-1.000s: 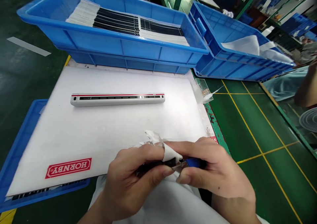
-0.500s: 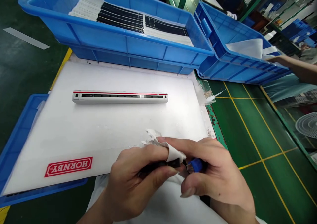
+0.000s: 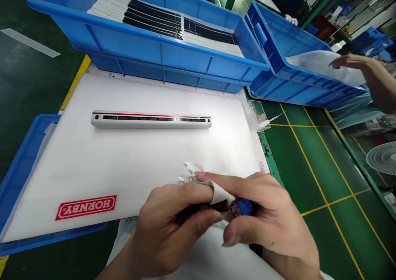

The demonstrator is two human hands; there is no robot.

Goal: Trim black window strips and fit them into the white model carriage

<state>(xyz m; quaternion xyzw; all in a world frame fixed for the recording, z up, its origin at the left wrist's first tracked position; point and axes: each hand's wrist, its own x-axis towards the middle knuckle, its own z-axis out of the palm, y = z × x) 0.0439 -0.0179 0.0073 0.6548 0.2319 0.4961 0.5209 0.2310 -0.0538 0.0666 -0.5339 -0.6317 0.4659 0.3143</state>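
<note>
Probably light, stiff and smooth, the black part (image 3: 221,206), best held by its sides, is pinched near the desk's (image 3: 139,156) near edge in the left hand (image 3: 171,228) with white cloth (image 3: 220,192), the right hand (image 3: 270,214) gripping a blue metal-tipped piece (image 3: 245,207).

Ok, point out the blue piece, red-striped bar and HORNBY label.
Blue piece (image 3: 245,207): head view, its exposed part.
Red-striped bar (image 3: 151,118): head view, dark strip's middle.
HORNBY label (image 3: 86,208): head view, its centre.

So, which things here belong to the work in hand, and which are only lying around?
Probably the work: dark piece (left hand), blue item (right hand), crumpled white material.
Probably just around: clear box, fan, striped white shell (unsure).
</note>
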